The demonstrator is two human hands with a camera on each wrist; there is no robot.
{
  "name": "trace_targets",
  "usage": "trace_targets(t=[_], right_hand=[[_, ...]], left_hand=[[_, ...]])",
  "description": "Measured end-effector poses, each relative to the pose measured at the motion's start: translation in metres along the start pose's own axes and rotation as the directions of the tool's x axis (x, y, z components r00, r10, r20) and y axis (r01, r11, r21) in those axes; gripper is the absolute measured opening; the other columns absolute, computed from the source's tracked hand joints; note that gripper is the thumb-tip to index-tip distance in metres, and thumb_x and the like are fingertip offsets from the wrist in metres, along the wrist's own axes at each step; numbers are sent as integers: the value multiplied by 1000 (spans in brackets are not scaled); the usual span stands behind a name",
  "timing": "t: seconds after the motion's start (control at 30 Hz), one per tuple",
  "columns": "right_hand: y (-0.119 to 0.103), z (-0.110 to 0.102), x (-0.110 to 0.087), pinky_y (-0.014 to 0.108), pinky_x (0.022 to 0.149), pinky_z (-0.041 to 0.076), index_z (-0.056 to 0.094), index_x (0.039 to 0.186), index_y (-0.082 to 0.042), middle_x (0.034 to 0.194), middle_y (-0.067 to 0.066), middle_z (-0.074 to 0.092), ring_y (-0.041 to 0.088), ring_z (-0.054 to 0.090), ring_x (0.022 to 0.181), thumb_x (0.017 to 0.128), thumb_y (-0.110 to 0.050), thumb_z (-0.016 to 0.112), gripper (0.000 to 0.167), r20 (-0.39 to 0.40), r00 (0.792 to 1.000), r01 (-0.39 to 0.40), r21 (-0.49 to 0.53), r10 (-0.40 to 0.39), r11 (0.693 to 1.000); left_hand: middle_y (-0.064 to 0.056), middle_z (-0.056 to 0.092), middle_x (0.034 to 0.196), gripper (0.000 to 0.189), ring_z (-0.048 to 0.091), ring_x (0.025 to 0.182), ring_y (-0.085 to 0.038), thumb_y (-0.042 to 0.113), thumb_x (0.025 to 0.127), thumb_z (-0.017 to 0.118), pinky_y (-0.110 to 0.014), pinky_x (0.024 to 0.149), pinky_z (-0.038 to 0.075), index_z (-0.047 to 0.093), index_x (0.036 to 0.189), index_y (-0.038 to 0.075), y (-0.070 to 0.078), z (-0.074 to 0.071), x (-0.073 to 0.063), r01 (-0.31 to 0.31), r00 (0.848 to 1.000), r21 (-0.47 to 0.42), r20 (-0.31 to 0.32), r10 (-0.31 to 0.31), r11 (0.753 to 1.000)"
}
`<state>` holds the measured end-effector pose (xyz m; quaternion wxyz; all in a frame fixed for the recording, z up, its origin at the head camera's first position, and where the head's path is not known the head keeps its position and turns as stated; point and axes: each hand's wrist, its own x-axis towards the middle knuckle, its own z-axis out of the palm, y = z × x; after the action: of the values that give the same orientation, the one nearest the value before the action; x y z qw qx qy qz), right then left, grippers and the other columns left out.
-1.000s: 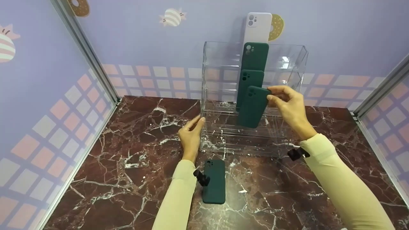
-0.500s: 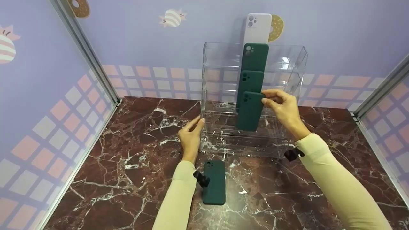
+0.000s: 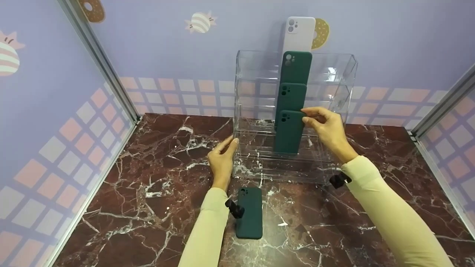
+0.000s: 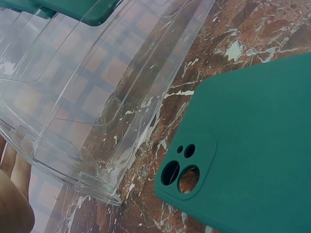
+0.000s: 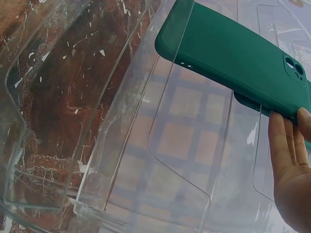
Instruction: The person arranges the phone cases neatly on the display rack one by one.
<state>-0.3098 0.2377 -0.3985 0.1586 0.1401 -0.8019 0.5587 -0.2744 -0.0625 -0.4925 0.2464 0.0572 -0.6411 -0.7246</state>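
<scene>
A clear tiered display rack [image 3: 256, 66] stands on the marbled table. My right hand [image 3: 327, 128] pinches the upper right edge of a green phone case [image 3: 288, 133], whose lower end sits in a lower tier of the rack. In the right wrist view, thumb and fingers hold the camera-hole end of that case [image 5: 238, 53]. My left hand [image 3: 222, 161] grips the rack's left side between thumb and fingers. Below it, another green phone case [image 3: 249, 222] lies flat on the table, partly covered by the left wrist camera.
Higher in the rack, two green phone cases, an upper one [image 3: 297, 68] and a lower one [image 3: 292, 95], lean in a column under a white phone case [image 3: 300, 35]. A patterned wall [image 3: 167, 48] stands behind, with metal-framed side panels left and right.
My right hand has moved down and left, lowering the green phone case into a lower tier and bringing it from tilted to nearly straight. The left hand stays in place.
</scene>
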Motion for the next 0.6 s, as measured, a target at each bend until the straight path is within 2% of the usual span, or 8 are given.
trace_targets(t=[0.2, 0.43, 0.6], right_hand=[[-1, 5, -1, 21, 78, 59, 71, 126, 11, 112, 29, 71, 14, 72, 87, 99, 7, 70, 27, 6, 1000, -16, 20, 16, 1000], [4, 6, 0, 23, 80, 59, 74, 127, 5, 113, 23, 73, 10, 71, 88, 99, 1, 74, 28, 14, 1000, -19, 40, 18, 999], [6, 7, -1, 20, 78, 58, 74, 126, 5, 113, 23, 74, 6, 71, 87, 98, 2, 74, 28, -1, 1000, 7, 28, -7, 1000]], left_hand=[[-10, 80, 101, 25, 75, 88, -16, 14, 94, 84, -24, 76, 57, 82, 117, 4, -2, 0, 0, 5, 1000, -12, -2, -5, 1000], [-9, 80, 99, 24, 75, 86, -15, 14, 93, 85, -24, 75, 56, 83, 116, 4, -1, 1, 0, 4, 1000, 1, -11, -4, 1000], [-10, 80, 99, 26, 75, 86, -16, 14, 93, 85, -26, 76, 58, 82, 116, 3, -1, 1, 1, 0, 1000, 2, -10, 0, 1000]])
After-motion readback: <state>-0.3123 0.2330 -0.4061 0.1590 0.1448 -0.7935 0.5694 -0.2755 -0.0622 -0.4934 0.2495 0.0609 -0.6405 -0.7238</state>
